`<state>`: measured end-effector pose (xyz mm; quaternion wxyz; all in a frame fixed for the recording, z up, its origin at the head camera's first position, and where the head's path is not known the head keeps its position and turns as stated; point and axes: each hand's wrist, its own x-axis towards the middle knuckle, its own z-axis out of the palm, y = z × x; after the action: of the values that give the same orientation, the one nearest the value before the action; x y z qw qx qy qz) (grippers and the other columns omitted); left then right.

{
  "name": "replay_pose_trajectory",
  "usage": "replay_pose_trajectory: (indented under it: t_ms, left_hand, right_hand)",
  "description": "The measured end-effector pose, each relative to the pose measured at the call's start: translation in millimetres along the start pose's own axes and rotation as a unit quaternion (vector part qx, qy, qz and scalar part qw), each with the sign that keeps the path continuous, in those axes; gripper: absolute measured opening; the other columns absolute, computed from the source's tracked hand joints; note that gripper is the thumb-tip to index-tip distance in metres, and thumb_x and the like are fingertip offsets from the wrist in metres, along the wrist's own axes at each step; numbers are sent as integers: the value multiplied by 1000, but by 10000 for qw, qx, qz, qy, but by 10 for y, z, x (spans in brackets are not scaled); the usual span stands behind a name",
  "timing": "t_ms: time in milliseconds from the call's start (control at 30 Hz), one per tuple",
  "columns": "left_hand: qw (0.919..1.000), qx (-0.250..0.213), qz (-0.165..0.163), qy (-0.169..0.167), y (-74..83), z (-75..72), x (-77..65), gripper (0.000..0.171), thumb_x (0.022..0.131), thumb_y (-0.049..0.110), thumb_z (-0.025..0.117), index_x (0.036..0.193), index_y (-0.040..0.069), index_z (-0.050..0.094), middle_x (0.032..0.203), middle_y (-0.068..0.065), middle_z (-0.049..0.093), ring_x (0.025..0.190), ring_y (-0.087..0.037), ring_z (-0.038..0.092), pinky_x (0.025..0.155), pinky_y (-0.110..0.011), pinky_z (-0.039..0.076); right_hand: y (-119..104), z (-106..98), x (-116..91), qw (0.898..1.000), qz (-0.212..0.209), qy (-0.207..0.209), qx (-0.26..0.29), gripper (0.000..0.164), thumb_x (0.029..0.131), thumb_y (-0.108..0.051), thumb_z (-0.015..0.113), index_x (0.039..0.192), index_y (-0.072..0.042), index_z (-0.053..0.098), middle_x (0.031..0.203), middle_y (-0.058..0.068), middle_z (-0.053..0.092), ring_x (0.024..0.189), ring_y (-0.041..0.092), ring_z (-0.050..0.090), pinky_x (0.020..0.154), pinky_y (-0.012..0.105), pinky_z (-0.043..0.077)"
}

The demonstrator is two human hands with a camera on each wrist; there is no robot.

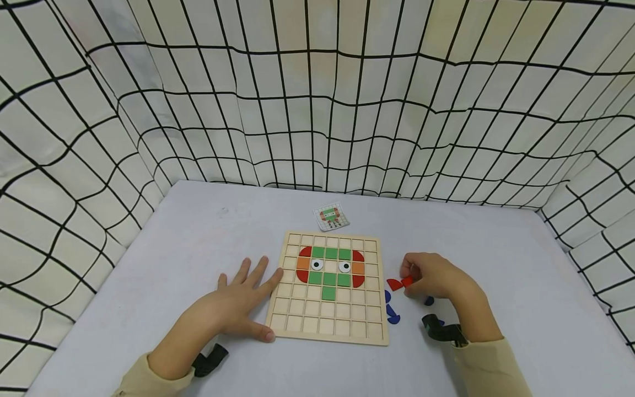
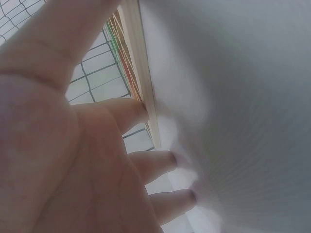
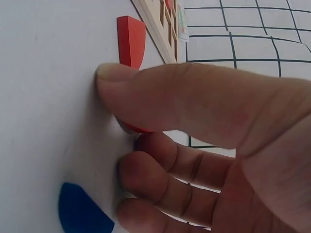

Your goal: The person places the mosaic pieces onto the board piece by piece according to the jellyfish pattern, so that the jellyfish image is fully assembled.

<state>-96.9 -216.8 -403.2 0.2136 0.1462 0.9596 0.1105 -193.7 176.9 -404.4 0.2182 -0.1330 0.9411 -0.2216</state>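
Observation:
A wooden grid board (image 1: 302,322) lies on the white table, with green, orange, red and eye tiles set in its upper middle. My left hand (image 1: 238,300) is spread flat beside it, thumb and index fingertip at its left edge. To the right of the board, my right hand (image 1: 436,273) pinches a small red piece (image 1: 407,282) low over the table; its shape is mostly hidden by the thumb in the right wrist view. Right beside the fingers lies a red quarter-round piece (image 1: 394,284).
Several blue pieces (image 1: 390,310) lie along the board's right edge, and another blue piece (image 3: 82,208) is near my right fingers. A small pattern card (image 1: 331,216) rests behind the board. Black netting (image 1: 317,99) over white walls surrounds the table's back and sides.

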Motion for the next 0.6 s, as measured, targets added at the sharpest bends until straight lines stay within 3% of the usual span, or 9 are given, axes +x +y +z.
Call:
replay_pose_trajectory:
  t_ms: [167, 333, 600]
  left_hand:
    - [10000, 29, -20, -14, 1, 3, 9, 119, 67, 69, 78, 161, 22, 21, 167, -19, 1, 150, -51, -2, 101, -84, 9]
    - [10000, 53, -38, -10, -9, 8, 23, 120, 66, 69, 78, 161, 23, 21, 167, -18, 1, 150, -50, -3, 101, -84, 9]
    - [9999, 31, -95, -75, -12, 6, 27, 120, 66, 70, 78, 161, 24, 21, 168, -17, 0, 150, -49, -3, 102, -83, 9]
  right_hand:
    - [2, 6, 13, 9999, -102, -54, 82, 28, 77, -9, 83, 92, -16, 60, 80, 2, 58, 74, 20, 53, 62, 33, 47]
    - [15, -4, 23, 9983, -483, -185, 270, 26, 79, -9, 81, 94, -16, 61, 76, 2, 55, 71, 19, 52, 60, 34, 44]
    - [2, -18, 51, 9937, -889, -38, 678, 15, 85, -7, 70, 94, -17, 62, 82, 1, 60, 77, 20, 55, 63, 34, 47]
